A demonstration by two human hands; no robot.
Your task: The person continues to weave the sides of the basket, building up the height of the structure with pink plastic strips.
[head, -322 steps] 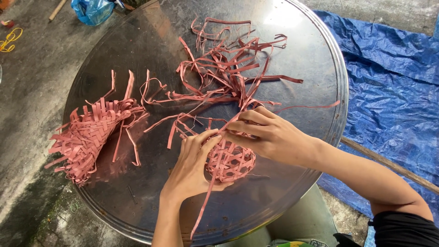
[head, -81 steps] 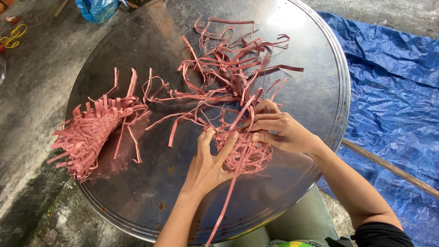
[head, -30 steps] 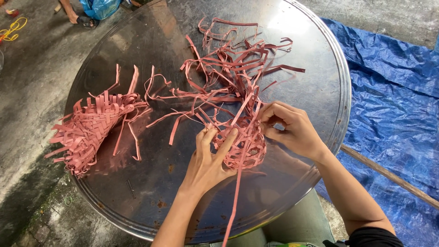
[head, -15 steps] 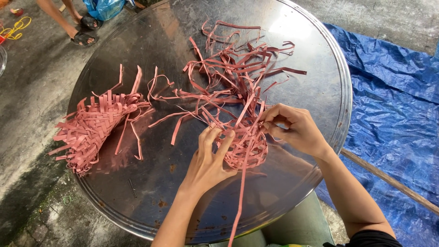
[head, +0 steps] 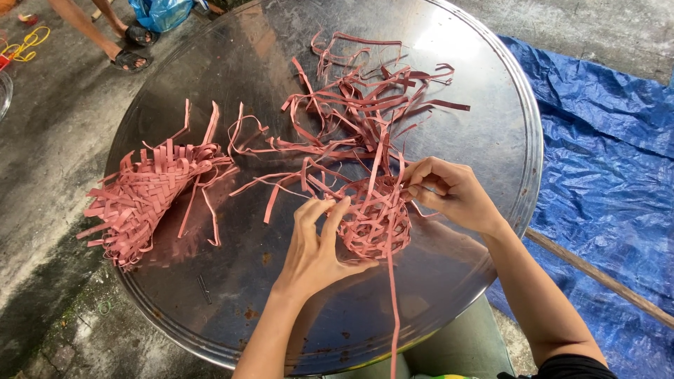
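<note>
Near the front edge of the round metal surface (head: 484, 91), a half-woven pink basket (head: 375, 221) sits between both hands. The left hand (head: 316, 249) presses its side, fingers (head: 335, 214) spread and touching the weave. The right hand (head: 453, 193) curls at the basket's upper right, fingers seemingly pinching a strip (head: 393, 151). Loose strips (head: 365, 91) trail toward the far edge; a finished weave (head: 140, 200) lies by the left edge.

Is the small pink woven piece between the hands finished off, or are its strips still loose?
Still loose: the small woven piece has unwoven strips trailing up across the round metal table and one hanging over its near edge.
</note>
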